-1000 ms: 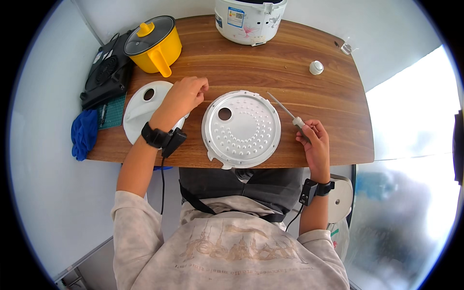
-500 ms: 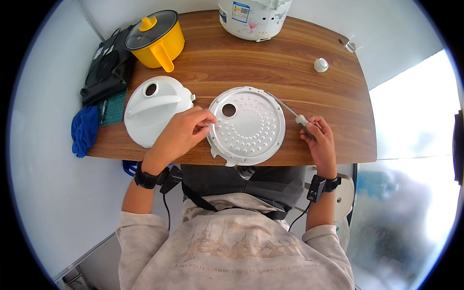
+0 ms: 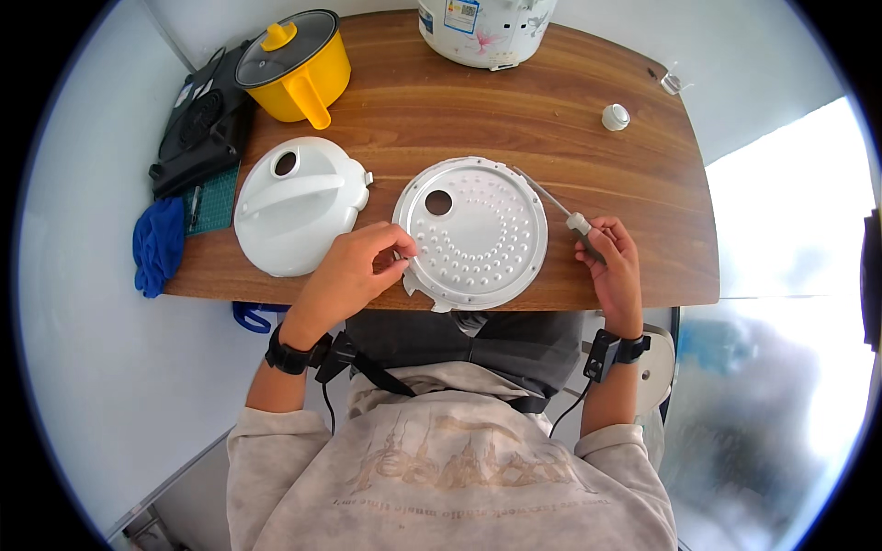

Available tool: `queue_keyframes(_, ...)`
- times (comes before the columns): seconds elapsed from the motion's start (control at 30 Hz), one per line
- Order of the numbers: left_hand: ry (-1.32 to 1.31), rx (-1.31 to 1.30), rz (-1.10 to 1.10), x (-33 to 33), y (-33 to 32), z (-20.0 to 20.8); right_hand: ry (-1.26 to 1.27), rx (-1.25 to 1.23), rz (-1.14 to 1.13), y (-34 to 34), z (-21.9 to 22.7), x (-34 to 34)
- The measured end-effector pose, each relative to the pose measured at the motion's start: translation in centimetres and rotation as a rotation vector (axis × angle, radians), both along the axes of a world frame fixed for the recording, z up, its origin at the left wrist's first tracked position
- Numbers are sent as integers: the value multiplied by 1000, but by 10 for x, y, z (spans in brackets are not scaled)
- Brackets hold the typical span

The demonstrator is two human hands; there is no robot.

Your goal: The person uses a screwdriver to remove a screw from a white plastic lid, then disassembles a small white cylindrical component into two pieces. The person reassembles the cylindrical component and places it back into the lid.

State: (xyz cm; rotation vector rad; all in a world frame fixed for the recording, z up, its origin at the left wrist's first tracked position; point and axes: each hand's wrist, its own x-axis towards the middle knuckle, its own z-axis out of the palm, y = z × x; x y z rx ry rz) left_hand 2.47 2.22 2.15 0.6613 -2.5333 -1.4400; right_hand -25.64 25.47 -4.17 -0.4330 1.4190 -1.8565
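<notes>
A round silver metal plate [image 3: 478,220] lies near the table's front edge. It has rows of raised bumps, one round hole and small holes around its rim. Over its left rim, my left hand [image 3: 363,271] has thumb and forefinger pinched; whatever they hold is too small to make out. A screwdriver [image 3: 579,223] is gripped by its grey handle in my right hand [image 3: 614,262], to the right of the plate. Its shaft slants up and left, the tip beside the plate's upper right rim. Left of the plate lies a white plastic lid [image 3: 308,225] with a round opening.
At the back left stand a yellow pot [image 3: 322,78] with a glass lid and a black appliance [image 3: 197,119]. A green mat [image 3: 216,202] and a blue cloth [image 3: 159,243] lie below it. A white rice cooker [image 3: 487,41] stands behind; a white cap [image 3: 616,117] sits at the right.
My left hand has shifted slightly down along the plate's left rim, still pinched. The right hand keeps the screwdriver in nearly the same place. The whole view has tilted a little.
</notes>
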Motion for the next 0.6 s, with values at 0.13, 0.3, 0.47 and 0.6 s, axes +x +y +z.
queue_keyframes(0.13, -13, -57, 30, 3, 1, -2, -9, -5, 2, 0, 0, 0)
queue_keyframes(0.3, -6, -23, 45, 2, 2, -2, -10, -15, 0, 1, -1, 0)
queue_keyframes(0.47, -24, -34, 34, -1, 3, -5, 6, -16, 11, 2, -2, -2)
queue_keyframes(0.6, -39, -41, 38, -1, 3, -6, -3, -23, 11, 2, 0, 1)
